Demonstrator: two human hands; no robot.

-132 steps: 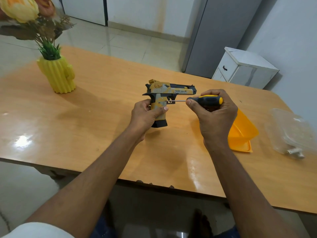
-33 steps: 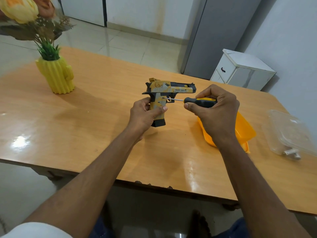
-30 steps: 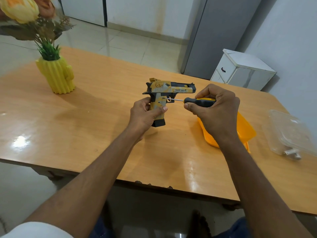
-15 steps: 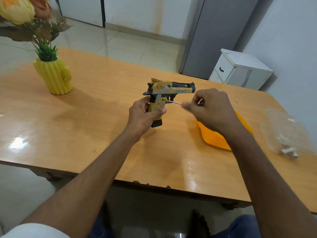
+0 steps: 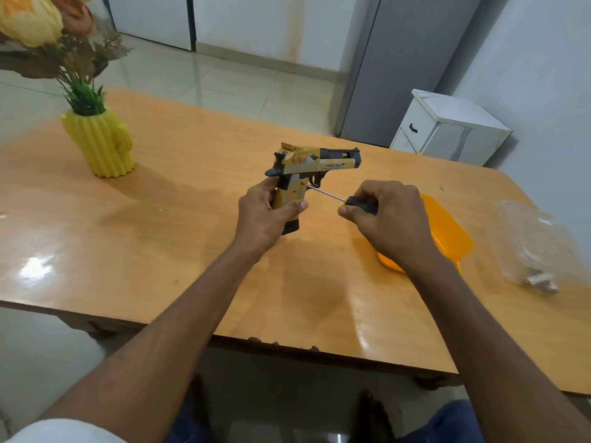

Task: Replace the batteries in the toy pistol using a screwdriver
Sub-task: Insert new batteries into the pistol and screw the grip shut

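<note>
Yellow Toy Pistol Held Over the Table

Yellow and black, the toy pistol (image 5: pixel 307 174) stood upright above the wooden table (image 5: pixel 160 251), with its barrel pointing to the right. The left hand (image 5: pixel 263 219) was wrapped tight round its grip, thumb pressed on the side. The right hand (image 5: pixel 388 219) had its fingers curled round the black handle of the screwdriver (image 5: pixel 343 201). The thin metal tip touched the side of the grip, just below the trigger. An orange bowl (image 5: pixel 447 231) sat on the table behind the right hand. A clear plastic box (image 5: pixel 537 244) sat further right. A yellow cactus vase (image 5: pixel 99 142) with flowers stood far off on the left.
</note>
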